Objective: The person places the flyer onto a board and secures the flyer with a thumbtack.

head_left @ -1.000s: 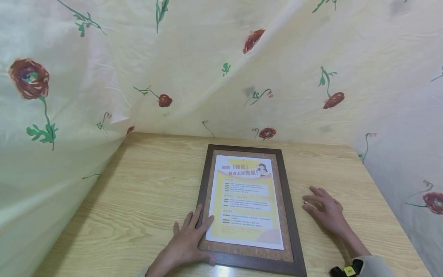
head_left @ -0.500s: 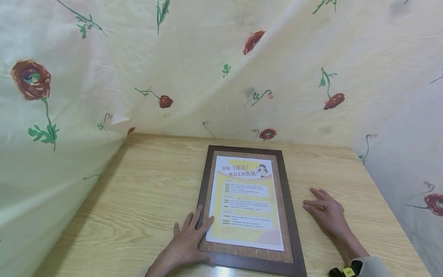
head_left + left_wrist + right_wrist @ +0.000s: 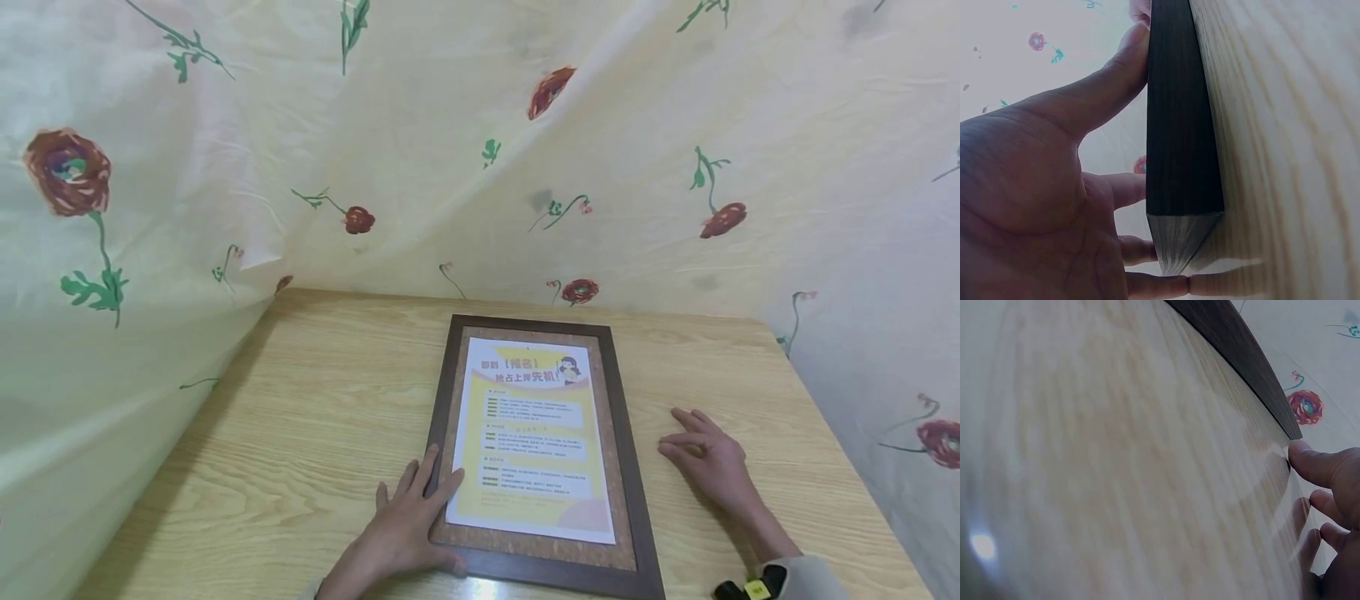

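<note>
A dark-framed cork board lies flat on the table with a yellow and white printed poster on it. My left hand spreads over the board's lower left corner, its thumb on the bottom bar and a fingertip at the poster's edge. In the left wrist view, the left hand sits against the dark frame. My right hand rests low at the table to the board's right, thumb and forefinger tips close together. Whether something small is between them is hidden. In the right wrist view, the thumb touches the tabletop.
The wood-grain table extends left and right of the board. A flower-printed cloth hangs behind and along both sides. A black and yellow device is strapped at the right wrist, next to a pale sleeve.
A small glint at my right fingertips one second ago no longer shows. The right hand has shifted very slightly right, its thumb and forefinger closer together. My left hand and the board stay put.
</note>
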Demonstrator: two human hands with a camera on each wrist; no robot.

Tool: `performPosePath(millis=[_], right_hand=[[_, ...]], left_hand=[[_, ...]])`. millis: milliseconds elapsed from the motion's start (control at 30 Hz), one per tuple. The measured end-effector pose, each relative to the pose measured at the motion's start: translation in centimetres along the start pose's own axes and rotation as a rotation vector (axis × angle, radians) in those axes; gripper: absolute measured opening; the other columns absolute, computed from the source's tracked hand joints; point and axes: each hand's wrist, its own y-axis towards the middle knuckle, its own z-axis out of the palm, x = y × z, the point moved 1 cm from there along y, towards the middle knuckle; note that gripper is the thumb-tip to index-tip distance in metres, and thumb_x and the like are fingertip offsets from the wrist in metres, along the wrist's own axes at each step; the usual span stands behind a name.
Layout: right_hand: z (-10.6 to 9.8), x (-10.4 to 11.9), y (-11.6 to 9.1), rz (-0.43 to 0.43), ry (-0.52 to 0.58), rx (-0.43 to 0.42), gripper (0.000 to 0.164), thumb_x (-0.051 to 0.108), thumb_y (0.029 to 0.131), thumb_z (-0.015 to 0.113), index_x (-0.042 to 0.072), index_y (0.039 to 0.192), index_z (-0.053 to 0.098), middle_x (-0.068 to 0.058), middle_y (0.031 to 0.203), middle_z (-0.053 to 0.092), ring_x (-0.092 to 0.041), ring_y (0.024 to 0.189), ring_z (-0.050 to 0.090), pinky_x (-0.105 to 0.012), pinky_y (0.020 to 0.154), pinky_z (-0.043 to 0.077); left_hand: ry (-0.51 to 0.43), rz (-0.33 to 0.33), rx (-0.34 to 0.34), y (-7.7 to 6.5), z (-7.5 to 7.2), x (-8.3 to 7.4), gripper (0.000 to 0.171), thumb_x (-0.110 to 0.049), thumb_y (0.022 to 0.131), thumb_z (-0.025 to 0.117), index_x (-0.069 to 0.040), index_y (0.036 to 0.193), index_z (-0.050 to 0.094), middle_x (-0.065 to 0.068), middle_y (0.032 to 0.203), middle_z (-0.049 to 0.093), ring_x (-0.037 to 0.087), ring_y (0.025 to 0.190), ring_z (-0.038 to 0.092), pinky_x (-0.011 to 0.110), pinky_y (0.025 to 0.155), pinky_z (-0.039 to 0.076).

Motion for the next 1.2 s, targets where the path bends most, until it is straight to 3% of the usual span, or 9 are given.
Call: performPosePath(millis=[333, 567, 833, 933, 1033, 1100, 1200], right_hand=[[-0.6, 0.3, 0.2, 0.072, 0.014, 0.058, 0.023, 0.024, 0.093, 0.070, 0.001, 0.096, 0.074, -0.032, 0.142, 0.045, -0.054, 0.138, 0.025, -0.071, 0.107, 0.019], [-1.0, 0.6, 0.4, 0.029, -0.035, 0.041, 0.015, 0.015, 0.089, 0.074, 0.001, 0.093, 0.074, -0.031, 0.135, 0.053, -0.056, 0.133, 0.032, -0.071, 0.105, 0.022], [-1.4, 1.2, 0.6, -0.022, -0.081, 0.008, 0.008, 0.008, 0.084, 0.077, 0.003, 0.089, 0.074, -0.028, 0.124, 0.062, -0.053, 0.123, 0.047, -0.067, 0.096, 0.038], [-1.7, 1.4, 0.6, -0.018, -0.099, 0.009, 0.009, 0.012, 0.085, 0.077, 0.005, 0.091, 0.075, -0.023, 0.121, 0.065, -0.050, 0.120, 0.052, -0.054, 0.092, 0.047], [-2.1, 1.7, 0.7, -0.024, -0.102, 0.006, 0.010, 0.014, 0.086, 0.077, 0.006, 0.092, 0.075, -0.020, 0.118, 0.068, -0.045, 0.116, 0.057, -0.035, 0.085, 0.054], [-2.3, 1.9, 0.8, -0.029, -0.102, -0.003, 0.010, 0.015, 0.086, 0.078, 0.008, 0.092, 0.076, -0.017, 0.115, 0.070, -0.032, 0.113, 0.062, -0.019, 0.083, 0.052], [-2.6, 2.4, 0.9, -0.035, -0.101, -0.015, 0.010, 0.017, 0.086, 0.078, 0.010, 0.093, 0.077, -0.012, 0.110, 0.072, -0.005, 0.105, 0.062, -0.007, 0.082, 0.044]], left_hand=[[0.007, -0.003, 0.002, 0.0, 0.0, 0.0, 0.118, -0.066, 0.053, 0.084, -0.017, 0.152, 0.041, 0.026, 0.161, 0.010, 0.060, 0.139, 0.017, 0.089, 0.087, 0.010], [0.009, 0.005, -0.007, 0.0, 0.0, 0.0, 0.118, -0.066, 0.053, 0.084, -0.017, 0.151, 0.042, 0.026, 0.161, 0.011, 0.060, 0.138, 0.017, 0.090, 0.086, 0.010], [0.008, 0.003, -0.020, -0.1, 0.0, -0.1, 0.118, -0.065, 0.052, 0.084, -0.016, 0.151, 0.043, 0.027, 0.161, 0.011, 0.061, 0.138, 0.018, 0.090, 0.086, 0.010], [0.006, 0.008, -0.022, -0.1, 0.0, -0.1, 0.118, -0.065, 0.052, 0.084, -0.016, 0.151, 0.043, 0.027, 0.160, 0.011, 0.061, 0.137, 0.018, 0.090, 0.086, 0.009], [0.003, 0.011, -0.022, -0.1, 0.0, -0.1, 0.118, -0.065, 0.052, 0.084, -0.016, 0.151, 0.042, 0.027, 0.160, 0.011, 0.061, 0.138, 0.017, 0.090, 0.086, 0.009], [0.003, 0.011, -0.021, -0.1, 0.0, -0.1, 0.118, -0.065, 0.052, 0.084, -0.016, 0.151, 0.042, 0.027, 0.161, 0.011, 0.060, 0.138, 0.017, 0.090, 0.086, 0.009], [0.008, 0.011, -0.019, -0.1, 0.0, -0.1, 0.118, -0.066, 0.053, 0.083, -0.016, 0.151, 0.042, 0.026, 0.161, 0.010, 0.060, 0.138, 0.017, 0.090, 0.086, 0.010]])
